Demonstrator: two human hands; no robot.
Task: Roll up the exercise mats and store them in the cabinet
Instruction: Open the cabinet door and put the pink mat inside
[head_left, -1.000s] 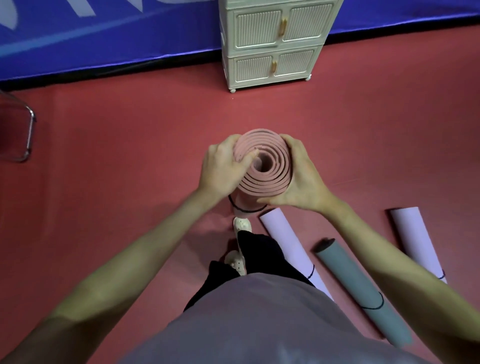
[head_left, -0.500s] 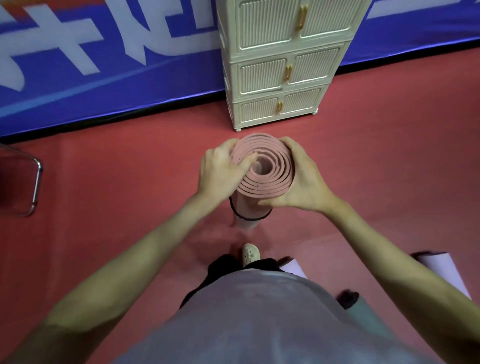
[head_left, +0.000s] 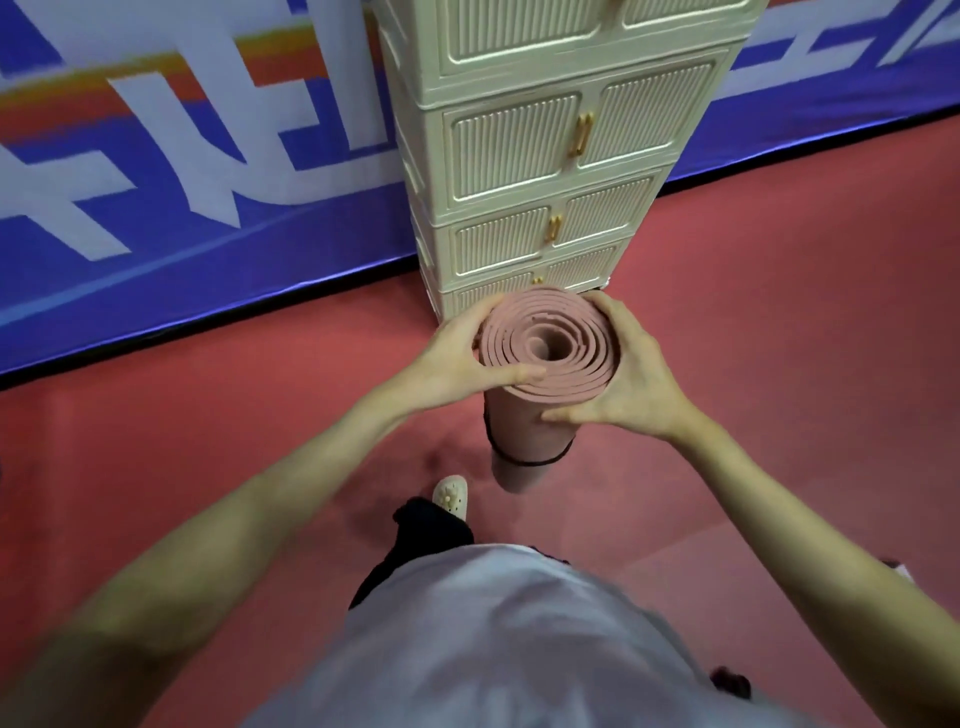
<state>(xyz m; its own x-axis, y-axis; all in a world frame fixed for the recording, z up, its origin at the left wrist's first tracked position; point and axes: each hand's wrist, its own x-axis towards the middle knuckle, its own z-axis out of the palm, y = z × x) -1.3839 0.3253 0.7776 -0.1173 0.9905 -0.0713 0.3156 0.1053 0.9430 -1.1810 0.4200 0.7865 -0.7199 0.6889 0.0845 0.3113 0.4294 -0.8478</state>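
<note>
Grip, left: the left hand (head_left: 457, 358) clasps the upper left side of the rolled pink mat (head_left: 548, 353), thumb laid across the spiral end, fingers curled round the far side.
Grip, right: the right hand (head_left: 631, 379) wraps the upper right side of the same roll, thumb pressed on the near face just below the rim, fingers round the back.
Mat: held upright between both hands with its spiral end turned up toward the camera; the layers are loosely wound and their edges sit unevenly.
Strap: a thin black band (head_left: 527, 460) circles the lower part of the roll.
Lower end: it hangs over the floor just ahead of the person's pale shoe (head_left: 451, 496); whether it touches the floor cannot be told.
Cabinet: a cream cabinet (head_left: 540, 156) of stacked compartments with ribbed double doors and gold handles stands directly beyond the mat; every door in view is closed, and the roll's top overlaps the lowest tier in the picture.
Open room: bare floor lies to the left and right of the roll and on both sides of the cabinet.
Floor: red (head_left: 208, 415), smooth and matte.
Wall: a blue banner (head_left: 182, 171) with large white characters runs behind the cabinet, with a dark strip along its foot.
Edge of view: a small dark object at the lower right border is too cut off to identify.
</note>
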